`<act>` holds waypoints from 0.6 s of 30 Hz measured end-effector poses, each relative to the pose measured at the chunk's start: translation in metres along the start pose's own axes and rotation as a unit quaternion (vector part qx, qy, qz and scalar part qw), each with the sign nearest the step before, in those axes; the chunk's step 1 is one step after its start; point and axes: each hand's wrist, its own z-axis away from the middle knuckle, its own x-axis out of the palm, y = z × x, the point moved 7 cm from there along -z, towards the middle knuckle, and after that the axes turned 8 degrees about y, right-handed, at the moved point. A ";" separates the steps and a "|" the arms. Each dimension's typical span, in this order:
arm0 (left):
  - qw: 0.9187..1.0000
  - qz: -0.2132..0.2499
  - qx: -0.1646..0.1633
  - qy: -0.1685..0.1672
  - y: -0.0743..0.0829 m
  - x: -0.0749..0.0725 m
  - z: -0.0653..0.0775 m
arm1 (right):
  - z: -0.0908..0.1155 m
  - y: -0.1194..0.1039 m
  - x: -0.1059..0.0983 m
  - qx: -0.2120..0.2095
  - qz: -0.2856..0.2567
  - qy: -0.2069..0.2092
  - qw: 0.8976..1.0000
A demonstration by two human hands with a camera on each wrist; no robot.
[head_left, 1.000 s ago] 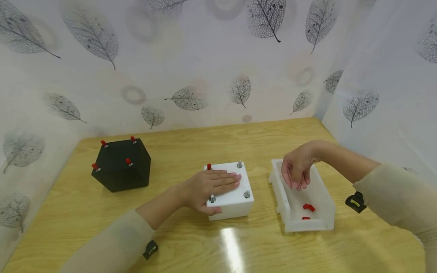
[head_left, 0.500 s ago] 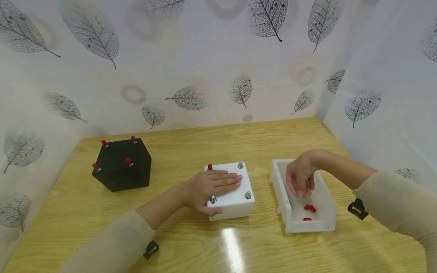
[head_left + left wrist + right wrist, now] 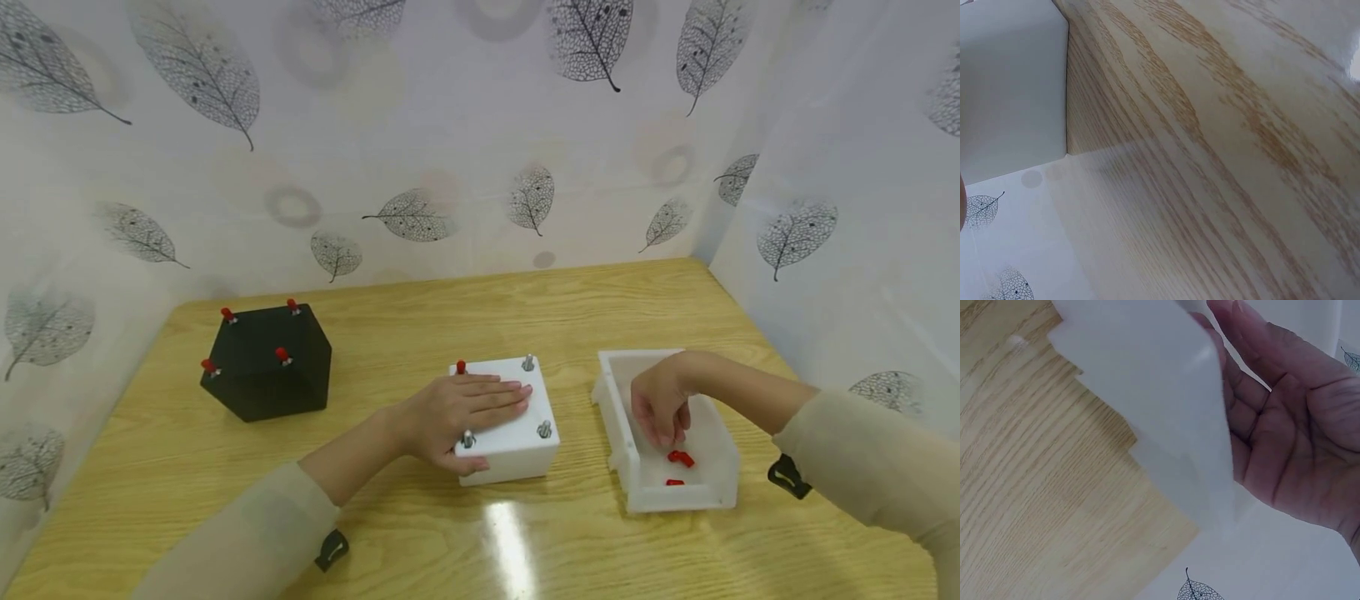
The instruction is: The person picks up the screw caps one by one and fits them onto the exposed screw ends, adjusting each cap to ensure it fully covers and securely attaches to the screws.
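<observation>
Box (image 3: 517, 460), white, squat, on the tabletop (image 3: 405, 542) near the middle, bolts (image 3: 544, 429) upright at its top corners: red cap (image 3: 461, 367) on the far left one, bare metal on the other three. Across its top, left hand (image 3: 468, 412) laid flat, fingers straight and side by side, thumb at the near edge, nothing gripped. To the right, right hand (image 3: 663, 400) inside the white tray (image 3: 682, 498), fingers bent and pointing down, tips just beside a bent red piece (image 3: 682, 458) on its floor; touching or pinching impossible to tell. Also in the tray, nearer the front wall, another red piece (image 3: 675, 482), apart from the first. Farther back on the left, black box (image 3: 266, 387) with four red-capped bolts (image 3: 282, 356) on top. Behind, pale leaf-printed backdrop (image 3: 450, 125). Only from the head view, bolts and red pieces; from the right wrist, palm side of the right hand, fingers partly hidden behind a tray wall with a stepped edge; from the left wrist, plain side of the white box and close wood grain.
</observation>
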 end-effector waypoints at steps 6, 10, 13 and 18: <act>1.000 0.000 0.006 0.012 0.001 -0.002 -0.001 | -0.001 -0.003 0.005 0.000 0.037 0.011 0.999; 1.000 0.000 0.006 0.012 0.001 -0.002 -0.001 | -0.003 -0.003 0.007 0.004 0.055 0.012 0.998; 1.000 0.000 0.005 0.013 0.001 -0.001 -0.001 | -0.005 -0.003 0.010 0.004 0.068 0.009 0.998; 1.000 0.000 0.005 0.015 0.001 -0.002 -0.001 | -0.007 -0.002 0.014 0.010 0.089 0.013 0.996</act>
